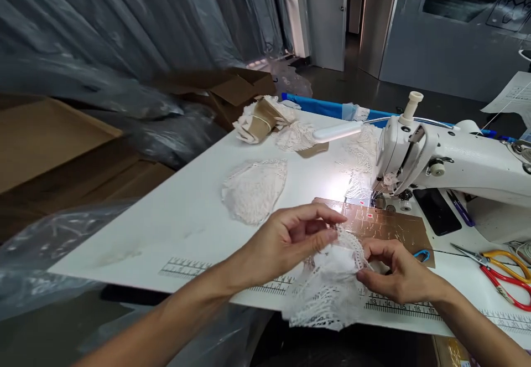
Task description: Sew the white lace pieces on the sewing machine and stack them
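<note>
A piece of white lace fabric (327, 287) hangs between my hands over the front edge of the table. My left hand (296, 237) pinches its upper left edge between thumb and fingers. On the other side, my right hand (388, 270) grips the lace's right edge with thumb and forefinger. Just behind the fabric stands a white sewing machine (448, 151), and a brown plate (398, 228) lies under its needle area. Another lace piece (255, 190) rests flat on the table, left of the machine.
Scissors with red and yellow handles (498, 270) lie at the right, near a black phone (437, 212). A bundle of lace with brown card (261, 120) sits at the table's far end. Cardboard boxes (62, 140) and plastic sheeting stand left of the white table (166, 234).
</note>
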Motion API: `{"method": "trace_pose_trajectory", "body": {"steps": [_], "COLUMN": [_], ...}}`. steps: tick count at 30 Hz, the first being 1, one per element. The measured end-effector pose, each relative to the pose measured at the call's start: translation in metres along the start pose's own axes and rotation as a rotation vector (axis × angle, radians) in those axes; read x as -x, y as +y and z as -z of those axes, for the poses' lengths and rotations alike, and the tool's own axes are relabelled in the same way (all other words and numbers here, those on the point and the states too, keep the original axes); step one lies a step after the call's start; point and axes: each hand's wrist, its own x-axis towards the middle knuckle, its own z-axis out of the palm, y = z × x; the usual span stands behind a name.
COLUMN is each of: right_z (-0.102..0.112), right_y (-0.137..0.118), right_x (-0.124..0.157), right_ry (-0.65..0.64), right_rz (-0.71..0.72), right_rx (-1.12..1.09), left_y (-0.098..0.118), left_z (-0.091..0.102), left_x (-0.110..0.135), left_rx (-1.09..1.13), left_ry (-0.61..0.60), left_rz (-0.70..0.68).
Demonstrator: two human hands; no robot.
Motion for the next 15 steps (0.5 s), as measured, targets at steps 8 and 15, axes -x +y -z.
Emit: {"method": "trace_pose_trajectory", "body": {"steps": [8,15], "right_z": [0.028,0.036], "right_y": [0.018,0.017], "right_x": [-0.021,-0.038], "right_ry": [0.192,0.474], "right_rz": [-0.322,-0.444], "right_rx": [-0.028,0.417], "left_y": [-0.018,-0.046], "left_z": [0.021,0.024], "left_x": [-0.029,-0.069], "left_rx": [-0.296,-0.957], "left_ry": [0.134,-0.001], "left_rz": [0.024,-0.253]}}
